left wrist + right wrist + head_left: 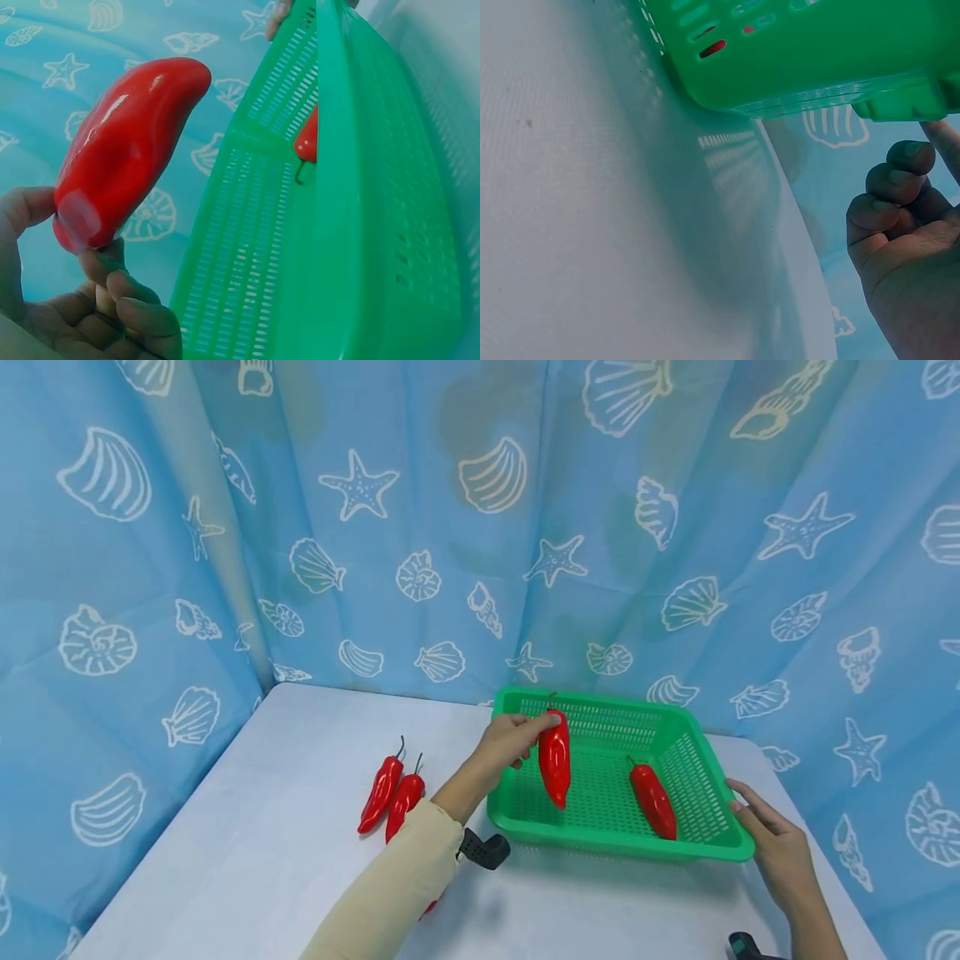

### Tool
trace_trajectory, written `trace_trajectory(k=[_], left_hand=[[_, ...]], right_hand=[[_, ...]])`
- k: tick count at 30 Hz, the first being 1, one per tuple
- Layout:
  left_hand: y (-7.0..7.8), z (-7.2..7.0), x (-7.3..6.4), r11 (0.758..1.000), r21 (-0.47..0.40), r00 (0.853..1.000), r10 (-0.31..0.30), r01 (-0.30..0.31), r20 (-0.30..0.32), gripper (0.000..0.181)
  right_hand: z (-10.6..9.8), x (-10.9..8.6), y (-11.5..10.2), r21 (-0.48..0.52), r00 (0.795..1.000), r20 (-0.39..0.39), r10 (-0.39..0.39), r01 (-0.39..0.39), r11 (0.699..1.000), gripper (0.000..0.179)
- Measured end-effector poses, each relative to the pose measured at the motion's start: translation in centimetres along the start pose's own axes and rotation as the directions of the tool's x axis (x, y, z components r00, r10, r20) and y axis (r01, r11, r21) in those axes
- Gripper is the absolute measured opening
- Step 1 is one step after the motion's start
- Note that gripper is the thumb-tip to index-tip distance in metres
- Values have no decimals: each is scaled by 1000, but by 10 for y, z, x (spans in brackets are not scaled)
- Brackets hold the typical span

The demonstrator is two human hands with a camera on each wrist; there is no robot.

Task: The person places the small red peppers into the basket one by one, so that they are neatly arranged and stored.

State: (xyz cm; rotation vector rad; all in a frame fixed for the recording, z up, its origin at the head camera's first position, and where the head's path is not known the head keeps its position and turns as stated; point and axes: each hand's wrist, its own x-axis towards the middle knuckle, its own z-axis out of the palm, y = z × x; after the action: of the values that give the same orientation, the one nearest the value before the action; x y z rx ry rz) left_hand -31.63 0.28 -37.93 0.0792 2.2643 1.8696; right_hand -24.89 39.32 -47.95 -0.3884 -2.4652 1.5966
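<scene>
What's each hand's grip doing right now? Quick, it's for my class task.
Left hand: closed, pinching a red pepper near its stem end.
Right hand: closed, holding the green basket at its rim.

Peppers (555,764): smooth, high gloss, look like plastic. Basket (600,837): smooth plastic, slight sheen. Tabletop (285,835): matt, fine-ribbed up close. Curtain (435,539): creased cloth. Sleeve (393,889): matt cloth.

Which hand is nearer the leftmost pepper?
Left. The left hand is right of that pepper, gripping another pepper; the right hand is farther right, at the basket's rim.
</scene>
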Motion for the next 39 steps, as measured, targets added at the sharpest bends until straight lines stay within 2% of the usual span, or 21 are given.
trace_trajectory(k=[7, 12, 19, 24, 31, 39], left_hand=[[2, 6, 3, 1000, -31, 1000, 1, 0, 18, 41], [3, 12, 6, 999, -29, 1000, -18, 18, 26, 39], [-3, 21, 9, 999, 9, 999, -35, 35, 31, 41], [-6, 26, 9, 999, -6, 998, -41, 42, 48, 39], [-9, 31, 11, 999, 7, 997, -50, 50, 58, 40], [-8, 35, 15, 999, 22, 996, -46, 45, 75, 39]], right_hand=[[1, 1, 1, -14, 999, -7, 46, -46, 999, 65], [0, 2, 2, -27, 999, -7, 45, -45, 999, 68], [-1, 1, 1, -97, 1000, -1, 31, -31, 995, 67], [-1, 1, -1, -136, 998, 11, 59, -57, 989, 69], [-1, 0, -4, -115, 993, 38, 115, -110, 987, 73], [-5, -1, -5, -109, 992, 38, 116, -112, 988, 75]])
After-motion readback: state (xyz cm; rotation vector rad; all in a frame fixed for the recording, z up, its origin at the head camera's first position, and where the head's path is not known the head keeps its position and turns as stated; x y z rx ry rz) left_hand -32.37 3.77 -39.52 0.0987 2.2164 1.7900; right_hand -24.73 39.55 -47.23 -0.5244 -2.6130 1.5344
